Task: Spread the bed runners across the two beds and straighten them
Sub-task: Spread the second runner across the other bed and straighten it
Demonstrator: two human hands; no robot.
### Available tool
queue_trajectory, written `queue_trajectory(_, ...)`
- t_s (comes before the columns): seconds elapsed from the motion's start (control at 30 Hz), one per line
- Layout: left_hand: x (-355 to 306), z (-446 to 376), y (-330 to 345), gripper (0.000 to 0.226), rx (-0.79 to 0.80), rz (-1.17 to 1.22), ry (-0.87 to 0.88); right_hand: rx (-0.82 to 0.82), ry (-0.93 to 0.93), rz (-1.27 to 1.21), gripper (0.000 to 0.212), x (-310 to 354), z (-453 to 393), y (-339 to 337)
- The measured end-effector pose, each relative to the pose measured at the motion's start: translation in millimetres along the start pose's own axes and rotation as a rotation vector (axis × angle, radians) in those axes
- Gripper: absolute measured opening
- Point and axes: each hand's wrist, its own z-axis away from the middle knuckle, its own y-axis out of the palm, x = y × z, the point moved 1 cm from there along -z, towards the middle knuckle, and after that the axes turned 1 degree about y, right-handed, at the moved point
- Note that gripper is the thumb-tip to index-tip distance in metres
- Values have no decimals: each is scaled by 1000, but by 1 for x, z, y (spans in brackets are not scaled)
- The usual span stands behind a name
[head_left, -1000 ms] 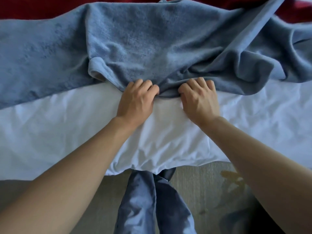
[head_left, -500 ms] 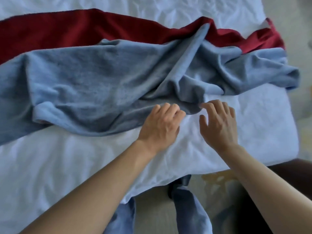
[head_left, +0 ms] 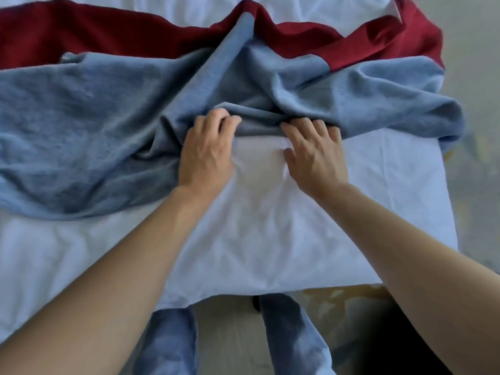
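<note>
A blue bed runner (head_left: 89, 125) lies rumpled across the white bed (head_left: 257, 234), with thick folds bunched at its middle and right end. Behind it a dark red runner (head_left: 108, 33) stretches across the bed, partly covered by the blue one. My left hand (head_left: 207, 155) grips the near edge of the blue runner, fingers curled into a fold. Close to its right, my right hand (head_left: 316, 152) has its fingertips tucked under the same edge, palm down on the sheet.
The bed's right edge (head_left: 446, 201) drops to a pale floor (head_left: 479, 163). The near edge of the bed runs just in front of my legs in blue trousers (head_left: 292, 334). A dark shape (head_left: 392, 347) sits low at the right.
Both hands have shifted right along the blue runner's near edge and dug into the fold. The view has swung right, so the bed's right end and floor show more.
</note>
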Motion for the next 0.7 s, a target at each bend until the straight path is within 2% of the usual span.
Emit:
queue_trajectory(0.1,7,-6,-7,39,23,103,-96,-57,-78,-29,19,-16,-14,2)
queue_trajectory(0.2,3,1,-14,33,41,104,-129,-74,-107,-52,14,-24,-17,2)
queue_trajectory(0.37,-2,32,-21,4,30,129,-124,-93,-104,-108,13,-25,3,-8)
queue_trajectory(0.47,0,55,-24,15,8,207,-155,-100,-130,-126,13,-30,20,-15)
queue_trajectory(0.7,12,63,-20,8,8,345,-211,-62,-39,-99,14,-25,54,-19)
